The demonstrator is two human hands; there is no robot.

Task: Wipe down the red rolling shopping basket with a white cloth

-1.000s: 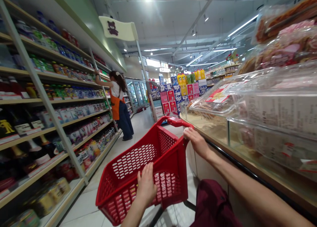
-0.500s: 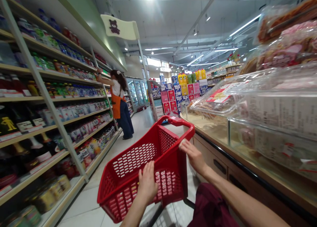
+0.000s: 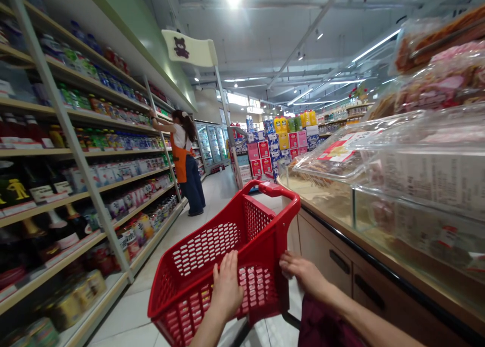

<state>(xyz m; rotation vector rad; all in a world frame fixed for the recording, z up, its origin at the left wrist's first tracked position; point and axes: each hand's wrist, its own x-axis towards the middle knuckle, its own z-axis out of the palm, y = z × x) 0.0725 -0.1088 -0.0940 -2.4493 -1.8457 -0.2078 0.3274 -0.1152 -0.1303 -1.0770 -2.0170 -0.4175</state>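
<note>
A red plastic shopping cart basket [image 3: 265, 246] with perforated sides is right in front of me. The fingers of my left hand [image 3: 227, 286] lie flat and stretched over its near side, just below the rim. My right hand [image 3: 305, 272] is by the basket's rear corner, under the push handle [image 3: 290, 195]. Its fingers are bent and held together against or very close to the red plastic. Whatever those fingertips may hold is hidden.
Shelves [image 3: 91, 190] of bottles and jars line the left side. A person in an orange apron [image 3: 185, 160] stands there, arms raised to a shelf. To the right is a display counter [image 3: 329, 231] with packaged food [image 3: 417, 160]. Stacked cartons [image 3: 261, 157] stand ahead.
My right hand has gone down from the rim near the handle to the basket's rear corner. My left hand stays on the near side, and the view has shifted slightly.
</note>
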